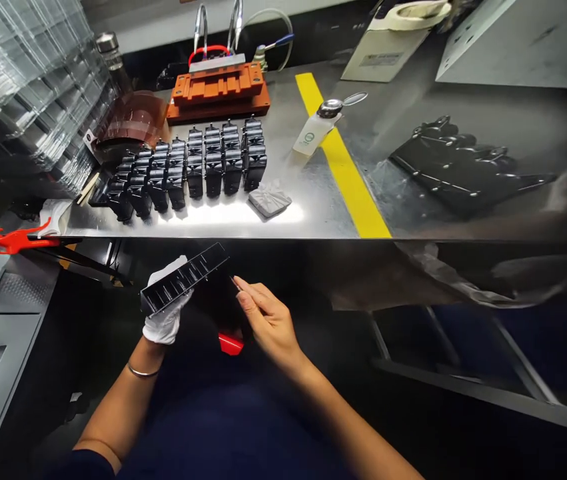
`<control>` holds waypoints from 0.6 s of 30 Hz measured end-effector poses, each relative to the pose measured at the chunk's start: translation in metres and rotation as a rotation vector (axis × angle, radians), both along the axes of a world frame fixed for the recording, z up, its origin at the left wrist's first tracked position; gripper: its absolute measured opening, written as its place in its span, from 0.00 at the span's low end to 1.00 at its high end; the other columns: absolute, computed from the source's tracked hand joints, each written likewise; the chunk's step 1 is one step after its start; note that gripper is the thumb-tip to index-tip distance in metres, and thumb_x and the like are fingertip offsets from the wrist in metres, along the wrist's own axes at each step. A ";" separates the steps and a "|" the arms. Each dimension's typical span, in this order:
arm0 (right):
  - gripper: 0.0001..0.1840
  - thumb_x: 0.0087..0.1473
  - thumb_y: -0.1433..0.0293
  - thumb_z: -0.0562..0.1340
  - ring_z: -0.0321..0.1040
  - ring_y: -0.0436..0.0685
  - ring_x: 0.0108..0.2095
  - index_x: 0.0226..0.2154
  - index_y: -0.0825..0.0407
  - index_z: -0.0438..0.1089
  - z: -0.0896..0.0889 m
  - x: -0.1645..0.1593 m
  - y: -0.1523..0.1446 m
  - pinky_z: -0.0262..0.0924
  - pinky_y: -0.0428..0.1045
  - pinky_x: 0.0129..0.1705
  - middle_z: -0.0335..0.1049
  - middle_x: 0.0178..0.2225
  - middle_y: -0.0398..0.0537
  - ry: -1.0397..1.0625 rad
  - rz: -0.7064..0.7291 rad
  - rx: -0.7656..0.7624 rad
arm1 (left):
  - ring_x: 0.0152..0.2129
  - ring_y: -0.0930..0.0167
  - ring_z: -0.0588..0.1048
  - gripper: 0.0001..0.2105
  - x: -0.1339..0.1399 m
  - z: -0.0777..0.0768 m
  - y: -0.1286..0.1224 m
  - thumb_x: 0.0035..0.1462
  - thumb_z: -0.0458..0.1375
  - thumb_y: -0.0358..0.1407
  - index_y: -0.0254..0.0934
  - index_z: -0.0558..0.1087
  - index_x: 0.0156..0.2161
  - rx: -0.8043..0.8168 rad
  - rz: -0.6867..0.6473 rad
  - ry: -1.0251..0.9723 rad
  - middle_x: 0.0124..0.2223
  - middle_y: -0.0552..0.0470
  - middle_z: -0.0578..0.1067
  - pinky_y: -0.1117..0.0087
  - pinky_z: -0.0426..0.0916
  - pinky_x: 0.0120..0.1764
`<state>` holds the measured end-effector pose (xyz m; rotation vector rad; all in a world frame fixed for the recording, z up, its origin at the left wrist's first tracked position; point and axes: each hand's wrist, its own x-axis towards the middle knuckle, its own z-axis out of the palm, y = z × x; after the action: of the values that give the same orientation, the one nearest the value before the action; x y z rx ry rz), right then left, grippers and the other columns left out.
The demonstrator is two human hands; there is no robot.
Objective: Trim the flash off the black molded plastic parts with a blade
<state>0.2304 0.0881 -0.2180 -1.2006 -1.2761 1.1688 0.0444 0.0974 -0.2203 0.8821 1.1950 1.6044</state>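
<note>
My left hand (pixel 166 323), in a white glove, grips a black slotted plastic part (pixel 183 280) and holds it tilted in front of the table edge. Its open side with a row of ribs faces up. My bare right hand (pixel 270 320) is just right of the part, thumb and fingertips pinched on a thin dark tool whose kind I cannot make out. The tool's tip is close to the part's right end; whether they touch I cannot tell. Beyond, rows of similar black parts (pixel 193 167) stand on the metal table, beside a folded grey cloth (pixel 270 200).
On the metal table (pixel 313 213) are an orange fixture (pixel 218 90), a white dispenser bottle (pixel 316 130) and a yellow tape strip (pixel 348 180). A red air gun (pixel 18 240) lies at the left edge. Stacked clear trays (pixel 18 80) rise at the left.
</note>
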 end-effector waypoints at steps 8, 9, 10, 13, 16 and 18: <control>0.10 0.55 0.62 0.62 0.67 0.51 0.29 0.33 0.51 0.75 0.029 -0.030 -0.003 0.62 0.46 0.30 0.70 0.28 0.46 0.063 0.188 0.072 | 0.55 0.60 0.68 0.10 0.004 0.010 -0.007 0.52 0.61 0.41 0.49 0.78 0.40 0.191 0.034 0.130 0.48 0.54 0.78 0.58 0.60 0.60; 0.09 0.54 0.62 0.63 0.67 0.51 0.28 0.32 0.51 0.75 0.029 -0.031 -0.002 0.61 0.46 0.30 0.70 0.28 0.46 0.064 0.180 0.080 | 0.55 0.60 0.68 0.09 0.003 0.011 -0.008 0.52 0.62 0.40 0.49 0.78 0.40 0.194 0.046 0.123 0.48 0.54 0.78 0.58 0.59 0.61; 0.09 0.54 0.63 0.63 0.66 0.51 0.28 0.32 0.51 0.75 0.028 -0.031 -0.001 0.61 0.47 0.30 0.70 0.28 0.46 0.070 0.164 0.080 | 0.56 0.61 0.68 0.09 0.003 0.011 -0.009 0.51 0.63 0.40 0.49 0.78 0.40 0.195 0.063 0.113 0.48 0.54 0.78 0.58 0.59 0.61; 0.07 0.53 0.64 0.64 0.66 0.51 0.28 0.31 0.50 0.76 0.027 -0.027 0.006 0.61 0.47 0.30 0.70 0.27 0.46 0.083 0.104 0.074 | 0.54 0.60 0.69 0.09 0.002 0.014 -0.010 0.48 0.66 0.42 0.46 0.78 0.36 0.204 0.105 0.117 0.46 0.53 0.79 0.56 0.60 0.60; 0.07 0.52 0.64 0.65 0.66 0.51 0.27 0.30 0.50 0.76 0.027 -0.023 0.013 0.61 0.47 0.29 0.70 0.27 0.46 0.077 0.055 0.074 | 0.53 0.60 0.70 0.10 0.003 0.018 -0.012 0.46 0.67 0.41 0.46 0.78 0.36 0.249 0.114 0.163 0.45 0.54 0.79 0.55 0.60 0.59; 0.06 0.51 0.65 0.65 0.65 0.51 0.27 0.30 0.50 0.77 0.027 -0.021 0.015 0.60 0.47 0.29 0.70 0.26 0.46 0.081 0.044 0.083 | 0.54 0.61 0.70 0.10 0.004 0.021 -0.014 0.47 0.67 0.40 0.47 0.78 0.38 0.293 0.108 0.180 0.46 0.56 0.79 0.56 0.60 0.59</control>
<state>0.2095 0.1028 -0.1912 -1.0590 -1.2831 1.1733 0.0488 0.0831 -0.1992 1.1862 1.1637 1.8506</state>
